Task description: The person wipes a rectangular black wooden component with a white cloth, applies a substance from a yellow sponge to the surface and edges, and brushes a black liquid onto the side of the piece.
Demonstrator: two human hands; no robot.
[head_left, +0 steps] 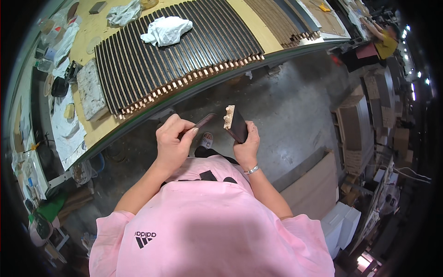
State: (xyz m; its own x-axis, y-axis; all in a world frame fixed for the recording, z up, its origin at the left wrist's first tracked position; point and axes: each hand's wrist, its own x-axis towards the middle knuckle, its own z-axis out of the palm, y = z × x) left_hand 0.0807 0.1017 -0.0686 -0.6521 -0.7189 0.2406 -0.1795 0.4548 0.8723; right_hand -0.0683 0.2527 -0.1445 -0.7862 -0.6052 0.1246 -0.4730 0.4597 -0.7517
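My left hand point(174, 138) pinches a thin, flat dark strip point(206, 120), perhaps a small blade or file; its exact kind does not show. Its free end points toward a dark wooden piece point(237, 130) that my right hand point(247, 147) grips from the side. Pale wooden dowels point(228, 113) stick out of that piece's raw end, and a gap separates the strip from it. Both hands are in front of my body, short of the workbench edge. On the bench lies a row of several dark slats point(180, 51) with dowelled ends, topped by a crumpled white cloth point(166, 31).
A pale, stained block point(92, 90) stands left of the slats, near a black container point(60, 87). More slats point(272, 23) lie farther right on the bench. Stacked panels point(353, 131) stand at right, and cardboard point(310, 180) nearer me. Another person point(380, 44) works at far right.
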